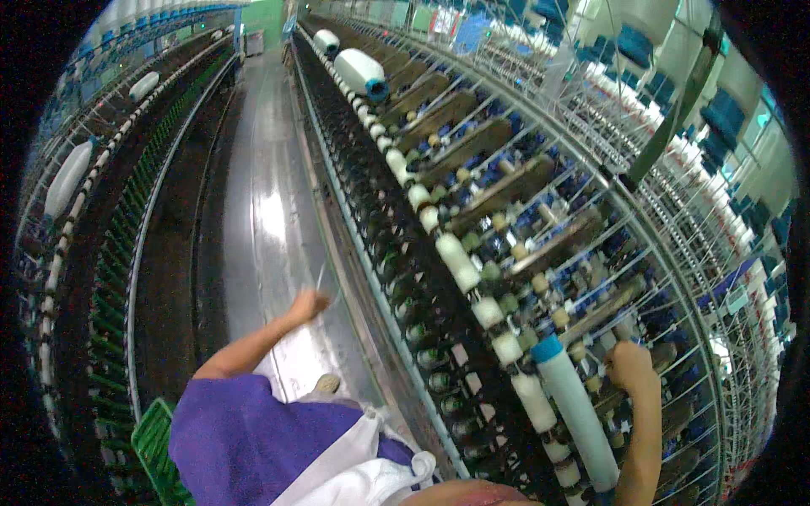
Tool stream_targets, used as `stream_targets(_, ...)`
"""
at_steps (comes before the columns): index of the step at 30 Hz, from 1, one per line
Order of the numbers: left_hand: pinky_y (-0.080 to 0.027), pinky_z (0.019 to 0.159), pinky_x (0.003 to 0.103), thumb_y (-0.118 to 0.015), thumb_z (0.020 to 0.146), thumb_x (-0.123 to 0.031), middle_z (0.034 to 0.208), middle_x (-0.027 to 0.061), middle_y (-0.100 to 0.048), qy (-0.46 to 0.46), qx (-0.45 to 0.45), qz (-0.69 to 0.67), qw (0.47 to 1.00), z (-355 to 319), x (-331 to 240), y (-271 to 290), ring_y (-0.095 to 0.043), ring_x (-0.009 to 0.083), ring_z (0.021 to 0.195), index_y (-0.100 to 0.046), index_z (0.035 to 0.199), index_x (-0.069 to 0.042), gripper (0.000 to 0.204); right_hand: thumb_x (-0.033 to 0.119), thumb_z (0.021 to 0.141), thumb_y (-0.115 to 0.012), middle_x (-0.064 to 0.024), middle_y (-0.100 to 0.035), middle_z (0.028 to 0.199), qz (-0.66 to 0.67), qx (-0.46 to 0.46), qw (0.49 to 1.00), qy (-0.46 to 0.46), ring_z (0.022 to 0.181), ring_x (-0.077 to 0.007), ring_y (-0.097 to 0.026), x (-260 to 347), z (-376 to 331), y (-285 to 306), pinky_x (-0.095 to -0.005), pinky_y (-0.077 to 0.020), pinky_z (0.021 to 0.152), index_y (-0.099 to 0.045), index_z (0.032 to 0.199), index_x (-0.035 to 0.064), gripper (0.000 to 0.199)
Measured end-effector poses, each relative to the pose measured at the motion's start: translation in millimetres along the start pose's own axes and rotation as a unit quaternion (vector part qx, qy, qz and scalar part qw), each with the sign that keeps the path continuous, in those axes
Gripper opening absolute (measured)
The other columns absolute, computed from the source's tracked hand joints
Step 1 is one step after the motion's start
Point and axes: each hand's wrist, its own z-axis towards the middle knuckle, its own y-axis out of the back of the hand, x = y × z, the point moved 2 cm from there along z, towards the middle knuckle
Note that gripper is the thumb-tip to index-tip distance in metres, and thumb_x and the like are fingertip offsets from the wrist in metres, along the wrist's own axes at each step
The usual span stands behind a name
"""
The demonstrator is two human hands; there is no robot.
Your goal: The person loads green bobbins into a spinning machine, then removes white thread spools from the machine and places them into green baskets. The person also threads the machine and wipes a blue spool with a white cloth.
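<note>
My left hand (310,305) is held out over the aisle floor, its fingers closed. A thin pale sliver, too fine to name, sticks up from it. On the right, my right hand (631,364) reaches over the spinning frame (531,266) with its fingers curled in among the rods and rollers; whatever they grip is hidden. Just left of that forearm, a long white roving bobbin (578,417) with a blue end lies along the frame's top. Beside it runs a row of white rollers (456,261).
Farther along the frame lie another white bobbin (360,72) and a smaller one (326,40). Across the shiny aisle floor (270,211), a second machine carries a white bobbin (67,181). A green plastic thing (153,443) stands at lower left. A metal rail (641,211) and upright post (675,118) edge the right.
</note>
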Motion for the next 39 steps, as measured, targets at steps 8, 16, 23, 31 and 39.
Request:
stream_targets(8,-0.050,0.072,0.039,-0.064,0.077,-0.035,0.088,0.0095,-0.068,-0.127,0.394,-0.051,0.909,-67,90,-45,-0.065,0.0271,0.081,-0.070,0.096,-0.015,0.028,0.011,0.066,-0.071,-0.0122,-0.060,0.083,0.152,-0.184,0.970,-0.043,0.082,-0.0318,-0.060,70,-51,136,-0.0411,-0.0493,0.071,-0.065,0.092,0.0072,0.027)
stream_targets(16,-0.050,0.077,0.040,-0.063,0.080,-0.040,0.097,0.0129,-0.067,-0.027,0.387,-0.088,0.917,12,133,29,-0.064,0.0300,0.088,-0.066,0.105,-0.011,0.039,0.020,0.076,-0.066,-0.0121,-0.057,0.079,0.153,-0.247,0.952,0.094,0.076,-0.0314,-0.059,199,37,266,-0.0428,-0.0461,0.065,-0.061,0.097,0.0077,0.025)
stream_targets(23,-0.049,0.079,0.040,-0.062,0.081,-0.042,0.100,0.0143,-0.066,0.048,0.331,-0.056,0.941,51,240,87,-0.063,0.0311,0.091,-0.064,0.109,-0.010,0.043,0.021,0.078,-0.065,-0.0123,-0.062,0.086,0.067,-0.213,0.955,0.196,0.083,-0.0306,-0.061,260,149,326,-0.0403,-0.0496,0.070,-0.062,0.102,0.0094,0.027)
stream_targets(31,-0.049,0.081,0.040,-0.061,0.082,-0.044,0.103,0.0160,-0.065,0.048,0.341,0.052,0.937,40,391,117,-0.062,0.0324,0.094,-0.062,0.113,-0.008,0.047,0.022,0.077,-0.063,-0.0098,-0.064,0.091,0.038,-0.241,0.950,0.194,0.084,-0.0297,-0.063,296,266,351,-0.0419,-0.0512,0.068,-0.065,0.102,0.0110,0.027)
stream_targets(39,-0.049,0.085,0.037,-0.060,0.086,-0.037,0.109,0.0171,-0.064,-0.009,0.156,-0.039,0.987,223,332,275,-0.062,0.0292,0.099,-0.054,0.122,-0.003,0.050,0.020,0.078,-0.059,-0.0117,-0.061,0.083,0.083,-0.387,0.913,0.101,0.080,-0.0315,-0.063,332,320,402,-0.0437,-0.0515,0.067,-0.062,0.091,0.0064,0.019)
